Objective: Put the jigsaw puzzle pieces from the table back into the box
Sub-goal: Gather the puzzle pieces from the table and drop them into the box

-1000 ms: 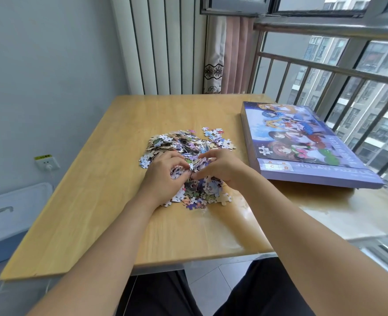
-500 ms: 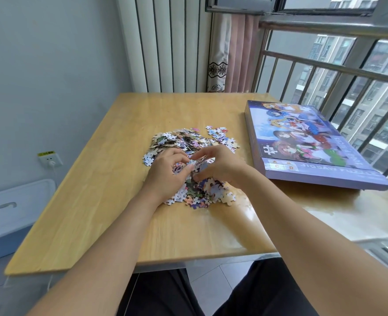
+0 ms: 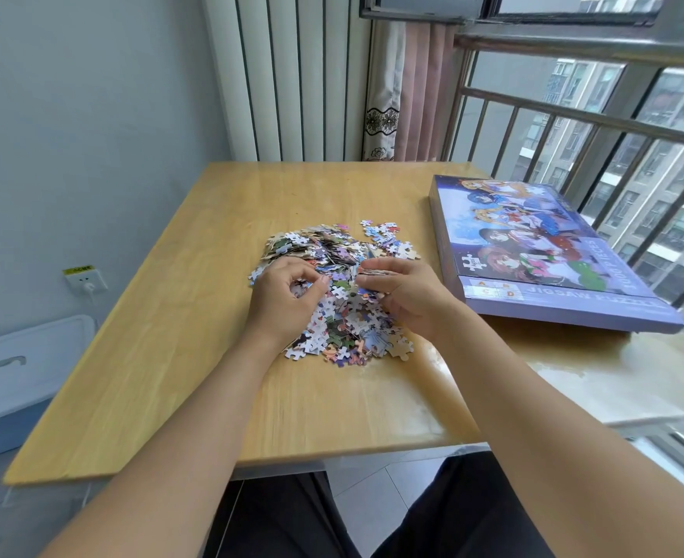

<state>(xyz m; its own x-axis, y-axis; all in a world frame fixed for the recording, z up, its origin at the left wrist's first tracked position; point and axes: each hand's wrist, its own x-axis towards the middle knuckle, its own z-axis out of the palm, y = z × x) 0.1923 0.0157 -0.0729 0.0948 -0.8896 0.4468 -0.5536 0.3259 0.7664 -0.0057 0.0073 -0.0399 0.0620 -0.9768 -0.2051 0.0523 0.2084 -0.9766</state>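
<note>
left hand (image 3: 288, 296): fingers curled inward over the near-left part of the puzzle pieces (image 3: 340, 292), thumb tip meeting the fingertips; a few pieces seem pinched there, though exactly which ones cannot be told. palm down, wrist low over the heap, bare forearm running back toward the lower left.

right hand (image 3: 402, 294): fingers bent and drawn together, thumb against them, gripping a small clutch of pieces at the fingertips. knuckles up, hand over the right-centre of the heap, forearm crossing the near table edge. the two sets of fingertips face each other, close but apart.

pieces: one loose mixed heap, mid-table (image 3: 195, 356), some face up, some showing pale backs; a small blue-white cluster lies at the far right edge of the heap.

writing: box (image 3: 533, 251) lid shows "jigsaw puzzle" along the near band, partly blurred, and "1000 pieces" along its right side; letters a, b, c, d in a small grid at the near-left corner. cartoon figures on the lid.

containers: box lies flat on the right of the table, lid on, contents hidden; well apart from the heap. a white lidded bin (image 3: 14, 372) sits low beside the table on the left, closed. wall socket (image 3: 85, 280) with a yellow label, text unreadable.
</note>
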